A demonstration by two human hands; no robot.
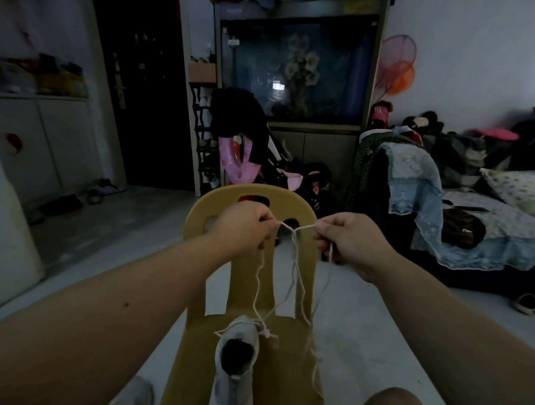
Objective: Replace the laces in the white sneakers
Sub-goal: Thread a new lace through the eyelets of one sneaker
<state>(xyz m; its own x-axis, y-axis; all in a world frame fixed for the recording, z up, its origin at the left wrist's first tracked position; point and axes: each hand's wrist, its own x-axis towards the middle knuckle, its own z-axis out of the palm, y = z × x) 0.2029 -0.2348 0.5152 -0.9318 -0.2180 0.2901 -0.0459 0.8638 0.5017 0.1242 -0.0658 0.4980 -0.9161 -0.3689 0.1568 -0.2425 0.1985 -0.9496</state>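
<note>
My left hand [242, 225] and right hand [346, 238] each pinch the lace [305, 228], stretched between them. Below them the sneaker [235, 360] sits on the chair [300, 200]; lacing looks barely begun, I judge.

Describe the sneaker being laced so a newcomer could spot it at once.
Find the tan plastic chair in the middle of the room. The white sneaker lies on its seat, dark opening facing up. Unlike the other white sneaker on the floor left of the chair, it has a pale lace rising from it to the left hand and the right hand.
</note>
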